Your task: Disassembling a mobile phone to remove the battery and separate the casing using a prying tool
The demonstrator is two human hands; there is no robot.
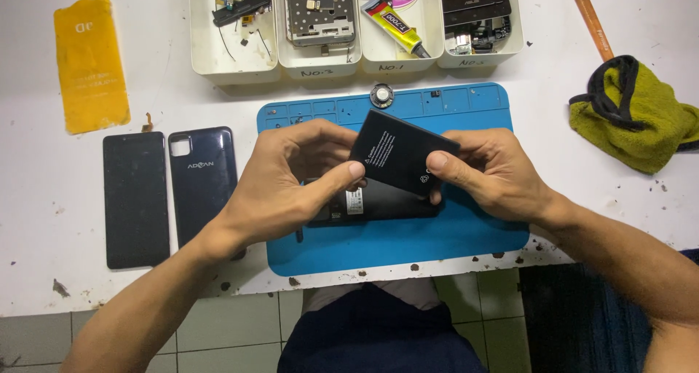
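Above the blue rubbery mat (451, 234) on the white desk (44, 220), both forearms angle inward. The left hand (287, 176) curls, thumb pressing the lower edge of a flat black battery (400, 154); the right hand (491, 173) pinches its opposite corner. Each grip grasps the battery, a matte, tilted rectangle held just over a dark opened phone (378, 205).

yellow film (90, 65), green cloth (637, 114), glue tube (397, 25)
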